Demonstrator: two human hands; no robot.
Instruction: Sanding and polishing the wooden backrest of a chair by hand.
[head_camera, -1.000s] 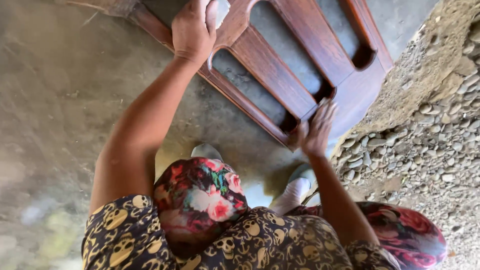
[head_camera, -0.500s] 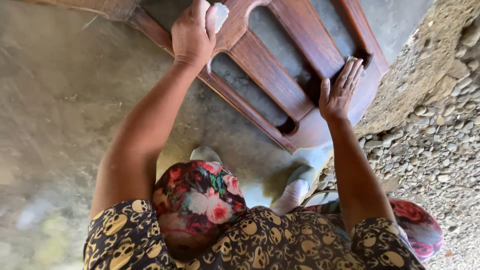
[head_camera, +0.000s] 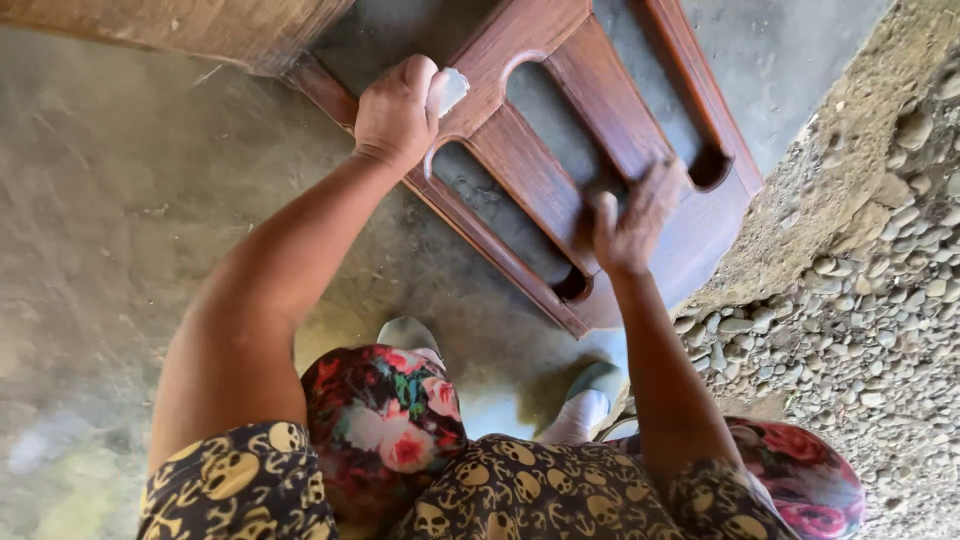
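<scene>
While both hands work outdoors on concrete floor (head_camera: 130, 200), left hand (head_camera: 398, 110) grip closed on wooden chair back (head_camera: 530, 170), right hand (head_camera: 632, 222) blurred, grip unclear, gravel (head_camera: 860, 300) alongside.

**One head camera, looking steeply down**

A single view comes from the person's head and faces almost straight down over the knees and feet at the bottom of the frame. It sits close: both forearms fill the middle, the wooden chair back (head_camera: 560, 170) takes the upper centre, the concrete floor (head_camera: 120, 230) the left, and gravel (head_camera: 870, 300) the right edge.
</scene>
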